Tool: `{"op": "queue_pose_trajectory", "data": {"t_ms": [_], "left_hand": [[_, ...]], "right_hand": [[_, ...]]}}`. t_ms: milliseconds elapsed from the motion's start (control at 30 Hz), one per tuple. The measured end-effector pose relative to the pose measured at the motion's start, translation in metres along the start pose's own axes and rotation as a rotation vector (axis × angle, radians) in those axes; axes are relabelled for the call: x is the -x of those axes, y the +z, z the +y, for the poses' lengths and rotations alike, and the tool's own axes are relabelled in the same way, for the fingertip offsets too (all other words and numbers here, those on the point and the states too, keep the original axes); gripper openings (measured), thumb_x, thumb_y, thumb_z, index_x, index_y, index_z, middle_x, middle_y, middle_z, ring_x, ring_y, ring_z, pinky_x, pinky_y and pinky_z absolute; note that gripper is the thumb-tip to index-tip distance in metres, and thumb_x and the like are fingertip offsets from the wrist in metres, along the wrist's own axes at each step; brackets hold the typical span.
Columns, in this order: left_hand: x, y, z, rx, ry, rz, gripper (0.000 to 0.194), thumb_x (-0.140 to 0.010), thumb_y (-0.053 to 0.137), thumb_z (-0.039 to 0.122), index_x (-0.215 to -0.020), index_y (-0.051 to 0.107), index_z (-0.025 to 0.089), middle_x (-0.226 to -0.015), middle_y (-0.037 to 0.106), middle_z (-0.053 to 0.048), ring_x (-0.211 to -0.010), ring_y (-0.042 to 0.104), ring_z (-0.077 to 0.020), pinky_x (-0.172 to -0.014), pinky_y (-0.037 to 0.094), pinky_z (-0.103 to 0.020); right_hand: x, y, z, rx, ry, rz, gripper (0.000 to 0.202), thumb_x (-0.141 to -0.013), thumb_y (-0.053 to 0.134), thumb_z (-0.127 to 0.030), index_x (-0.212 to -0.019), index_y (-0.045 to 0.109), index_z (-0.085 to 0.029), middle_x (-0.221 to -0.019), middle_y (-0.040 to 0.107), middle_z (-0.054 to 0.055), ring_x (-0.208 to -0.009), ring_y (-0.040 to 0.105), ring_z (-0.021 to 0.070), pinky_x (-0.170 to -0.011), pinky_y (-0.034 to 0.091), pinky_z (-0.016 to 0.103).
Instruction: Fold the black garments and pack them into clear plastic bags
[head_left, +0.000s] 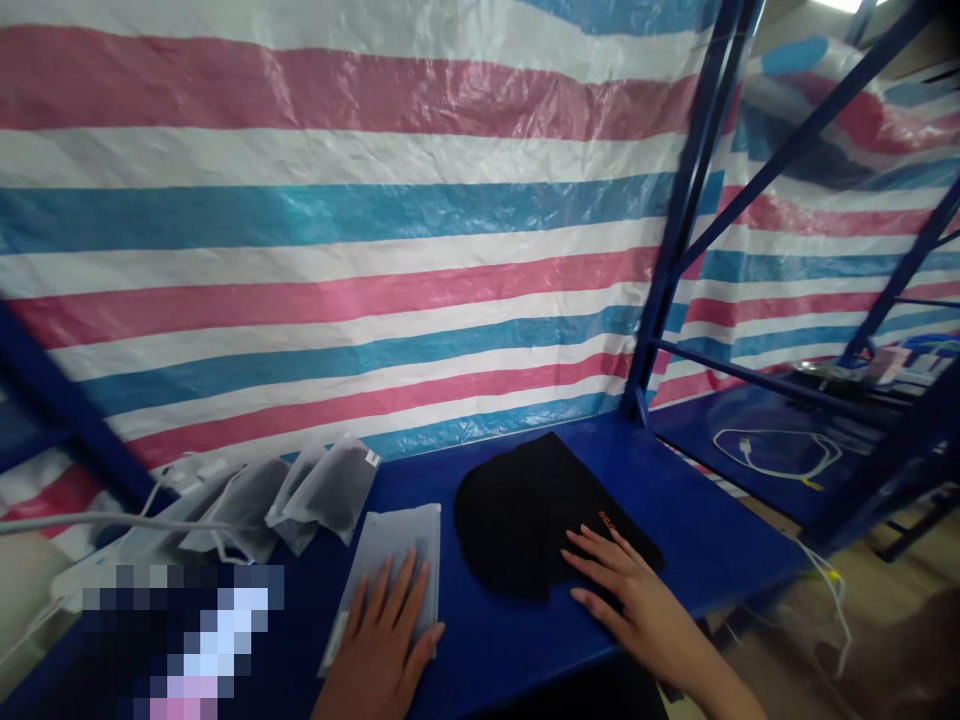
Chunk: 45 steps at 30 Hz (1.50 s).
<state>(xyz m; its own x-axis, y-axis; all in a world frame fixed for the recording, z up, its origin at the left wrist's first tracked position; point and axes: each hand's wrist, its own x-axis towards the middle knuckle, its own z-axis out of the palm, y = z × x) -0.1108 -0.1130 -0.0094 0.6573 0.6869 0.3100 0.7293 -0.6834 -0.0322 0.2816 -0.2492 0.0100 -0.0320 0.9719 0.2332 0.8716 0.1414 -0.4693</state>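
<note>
Two bare hands sit closest, low in the view. At about 6 o'clock, the left hand lies flat with its fingers spread a little. It presses down on a pale grey, see-through plastic pouch that lies flat on the shiny blue metal shelf. It pinches nothing.

At about 5 o'clock, the right hand is open and flat too. Its fingers are spread, and the fingertips rest on the near edge of a soft black cloth hat. That hat has small red letters on it, too small to read. It lies flat on the shelf near the middle, just beside the pouch on the right. Hat and pouch look very close, but I cannot tell if they touch.

At about 8 o'clock, a row of more grey see-through bags leans in a loose pile, with a thin white cord running by them. Below that is a blurred patch.

At 12 o'clock, a big crinkly plastic sheet with pink, white and blue stripes hangs behind the shelf. A dark blue metal post stands at about 2 o'clock. At 3 o'clock, a white cable lies coiled on another blue shelf, well apart from both hands.
</note>
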Motion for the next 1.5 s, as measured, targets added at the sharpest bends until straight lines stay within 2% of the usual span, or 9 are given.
{"op": "queue_pose_trajectory", "data": {"t_ms": [200,433,533,667,800,933,1067,1367,1500], "left_hand": [[0.015,-0.016,0.02,-0.007,-0.005,-0.009,0.067,-0.106,0.048,0.058,-0.168,0.032,0.039,-0.172,0.037,0.0,-0.155,0.041,-0.037,-0.12,0.043,-0.057],[-0.028,-0.041,0.023,0.185,-0.129,-0.002,0.036,-0.109,0.043,0.046,-0.117,0.075,0.031,-0.124,0.073,-0.007,-0.118,0.067,-0.0302,-0.106,0.052,-0.051],[-0.041,-0.038,0.021,0.218,-0.107,0.038,0.031,-0.108,0.046,0.042,-0.11,0.074,0.027,-0.115,0.073,-0.008,-0.106,0.069,-0.0288,-0.099,0.055,-0.048],[-0.04,-0.018,0.014,0.14,-0.042,0.067,0.045,-0.106,0.044,0.035,-0.147,0.061,0.028,-0.151,0.062,-0.008,-0.138,0.056,-0.0329,-0.114,0.046,-0.054],[-0.037,-0.008,0.009,0.074,-0.002,-0.048,0.06,-0.106,0.038,0.03,-0.166,0.038,0.028,-0.17,0.042,-0.005,-0.157,0.036,-0.0335,-0.125,0.03,-0.064],[-0.051,-0.02,0.003,0.101,-0.034,-0.111,0.055,-0.104,0.044,0.031,-0.159,0.051,0.028,-0.163,0.053,-0.007,-0.149,0.048,-0.0327,-0.12,0.039,-0.059],[-0.066,-0.024,-0.005,0.12,-0.084,-0.05,0.047,-0.107,0.042,0.03,-0.149,0.062,0.029,-0.152,0.063,-0.008,-0.136,0.059,-0.0298,-0.113,0.047,-0.053],[-0.052,0.0,-0.01,0.1,-0.088,-0.071,0.056,-0.111,0.037,0.043,-0.166,0.039,0.03,-0.17,0.042,-0.007,-0.16,0.032,-0.0325,-0.127,0.026,-0.064],[-0.057,-0.011,-0.018,0.197,-0.204,-0.049,0.052,-0.108,0.043,0.047,-0.154,0.056,0.028,-0.16,0.055,-0.009,-0.15,0.048,-0.0339,-0.124,0.032,-0.066]], "right_hand": [[0.002,0.006,-0.009,0.008,-0.014,-0.001,0.05,-0.108,0.054,-0.052,-0.157,0.051,-0.04,-0.166,0.048,0.001,-0.158,0.037,0.0313,-0.132,0.023,0.065],[0.001,0.008,-0.008,-0.041,-0.021,0.038,0.047,-0.107,0.057,-0.05,-0.152,0.059,-0.036,-0.161,0.054,0.005,-0.156,0.042,0.0332,-0.13,0.025,0.068],[-0.009,0.005,-0.01,-0.123,0.036,0.152,0.037,-0.107,0.057,-0.048,-0.134,0.074,-0.03,-0.143,0.07,0.009,-0.143,0.058,0.0346,-0.126,0.035,0.068],[-0.044,-0.011,-0.038,-0.214,0.046,0.3,0.033,-0.11,0.05,-0.04,-0.127,0.075,-0.026,-0.13,0.076,0.012,-0.132,0.066,0.0318,-0.114,0.052,0.055],[-0.09,-0.01,-0.091,-0.191,-0.202,0.14,0.036,-0.109,0.047,-0.025,-0.137,0.069,-0.025,-0.139,0.072,0.009,-0.146,0.054,0.0274,-0.124,0.042,0.05],[-0.132,0.022,-0.125,-0.044,-0.37,-0.129,0.058,-0.103,0.046,-0.015,-0.161,0.044,-0.014,-0.154,0.061,0.016,-0.157,0.039,0.0326,-0.128,0.034,0.056],[-0.157,0.048,-0.126,0.082,-0.432,-0.207,0.065,-0.097,0.047,-0.01,-0.161,0.039,-0.004,-0.158,0.054,0.024,-0.157,0.039,0.0355,-0.128,0.031,0.06],[-0.16,0.06,-0.12,0.024,-0.42,-0.164,0.054,-0.101,0.046,-0.015,-0.155,0.047,-0.013,-0.152,0.062,0.018,-0.151,0.048,0.0292,-0.131,0.026,0.057],[-0.161,0.065,-0.119,-0.005,-0.413,-0.148,0.05,-0.104,0.05,-0.023,-0.154,0.049,-0.016,-0.149,0.065,0.016,-0.15,0.049,0.029,-0.131,0.024,0.057]]}}
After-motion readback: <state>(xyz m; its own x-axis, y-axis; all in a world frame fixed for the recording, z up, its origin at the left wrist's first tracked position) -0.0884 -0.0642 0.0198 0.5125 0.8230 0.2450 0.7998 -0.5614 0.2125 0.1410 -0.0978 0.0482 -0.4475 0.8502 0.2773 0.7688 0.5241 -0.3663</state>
